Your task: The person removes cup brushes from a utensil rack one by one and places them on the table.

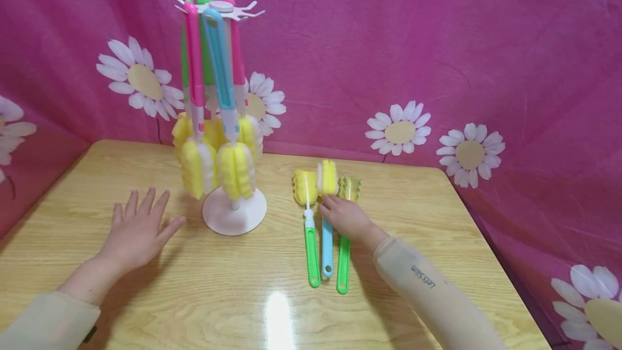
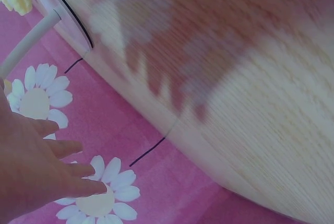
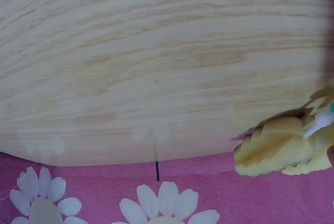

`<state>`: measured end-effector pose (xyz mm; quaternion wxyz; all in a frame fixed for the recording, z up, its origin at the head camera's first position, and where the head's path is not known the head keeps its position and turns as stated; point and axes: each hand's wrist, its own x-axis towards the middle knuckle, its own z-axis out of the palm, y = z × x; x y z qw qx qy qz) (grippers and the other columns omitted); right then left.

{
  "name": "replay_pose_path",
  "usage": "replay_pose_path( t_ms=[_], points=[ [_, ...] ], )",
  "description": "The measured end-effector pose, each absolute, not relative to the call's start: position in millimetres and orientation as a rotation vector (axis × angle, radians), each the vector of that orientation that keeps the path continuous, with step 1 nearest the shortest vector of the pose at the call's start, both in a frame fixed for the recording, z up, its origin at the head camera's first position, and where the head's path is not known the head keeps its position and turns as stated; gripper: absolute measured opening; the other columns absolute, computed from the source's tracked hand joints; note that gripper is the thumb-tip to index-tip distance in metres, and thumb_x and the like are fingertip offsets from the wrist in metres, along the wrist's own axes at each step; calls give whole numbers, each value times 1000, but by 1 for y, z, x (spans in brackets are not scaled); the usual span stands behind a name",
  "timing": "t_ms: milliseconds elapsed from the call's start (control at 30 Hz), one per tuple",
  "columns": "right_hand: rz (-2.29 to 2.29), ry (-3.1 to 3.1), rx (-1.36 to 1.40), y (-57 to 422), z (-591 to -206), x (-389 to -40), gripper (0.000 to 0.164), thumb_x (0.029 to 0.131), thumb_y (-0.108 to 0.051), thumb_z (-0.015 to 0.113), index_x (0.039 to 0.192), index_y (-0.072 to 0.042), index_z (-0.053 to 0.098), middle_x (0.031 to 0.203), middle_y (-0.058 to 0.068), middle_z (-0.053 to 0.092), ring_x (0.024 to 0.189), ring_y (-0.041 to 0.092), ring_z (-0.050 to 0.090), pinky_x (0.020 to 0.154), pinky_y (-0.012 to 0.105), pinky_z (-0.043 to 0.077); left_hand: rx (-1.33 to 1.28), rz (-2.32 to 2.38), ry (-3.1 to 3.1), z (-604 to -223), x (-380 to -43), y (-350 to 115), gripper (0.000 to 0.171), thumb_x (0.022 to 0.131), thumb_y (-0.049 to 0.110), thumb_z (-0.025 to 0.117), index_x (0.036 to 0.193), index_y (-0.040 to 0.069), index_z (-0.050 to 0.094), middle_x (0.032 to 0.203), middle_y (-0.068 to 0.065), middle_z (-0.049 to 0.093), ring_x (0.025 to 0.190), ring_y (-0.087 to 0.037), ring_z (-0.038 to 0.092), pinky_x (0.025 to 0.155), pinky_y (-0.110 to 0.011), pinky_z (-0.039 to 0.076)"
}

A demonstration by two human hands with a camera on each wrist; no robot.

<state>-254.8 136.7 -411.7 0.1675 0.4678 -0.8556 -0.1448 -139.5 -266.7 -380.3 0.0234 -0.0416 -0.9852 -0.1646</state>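
Three sponge bottle brushes lie side by side on the table right of the rack: a green-handled brush [image 1: 312, 253], a blue-handled brush [image 1: 327, 250] and another green-handled brush [image 1: 344, 266]. My right hand [image 1: 349, 219] grips the blue-handled one at its neck, just below the yellow and white sponge, and hides that part. In the right wrist view a yellow sponge head [image 3: 276, 145] shows at the right edge. My left hand [image 1: 138, 234] has its fingers spread, holds nothing, and is left of the white rack's round base [image 1: 235, 220].
From the rack's hooked top [image 1: 221, 6] hang several brushes, among them a pink one [image 1: 195, 64] and a blue one [image 1: 221, 64], sponges down. Behind the wooden table [image 1: 194, 307] is a pink cloth [image 1: 330, 58] with white daisies.
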Motion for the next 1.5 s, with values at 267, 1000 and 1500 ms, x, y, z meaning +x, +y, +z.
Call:
replay_pose_path(
  t_ms=[267, 1000, 1500],
  points=[
    [-474, -2499, 1345, 134, -414, -253, 30, 85, -3, 62, 115, -5, 61, 115, 11, 58, 105, 23, 59, 81, 29, 54, -130, -488, -3042, -380, -139, -267, 79, 96, 56, 33, 143, -7, 26, 145, -39, 17, 131, -62, 8, 100, -75, 2],
    [500, -2942, 645, 50, -321, -277, 39, 93, -26, 55, 126, -5, 56, 127, 11, 59, 119, 26, 55, 96, 39, 47, -129, -496, -3057, -382, -136, -269, 79, 96, 56, 32, 144, -7, 24, 145, -40, 16, 132, -62, 5, 101, -74, 0],
    [1102, -2740, 658, -39, -242, -280, 45, 97, -28, 48, 137, -7, 42, 129, 11, 58, 121, 20, 54, 103, 30, 41, -119, -486, -3057, -384, -134, -267, 76, 96, 53, 36, 144, -6, 25, 146, -39, 16, 131, -62, 7, 101, -75, 2]
  ],
)
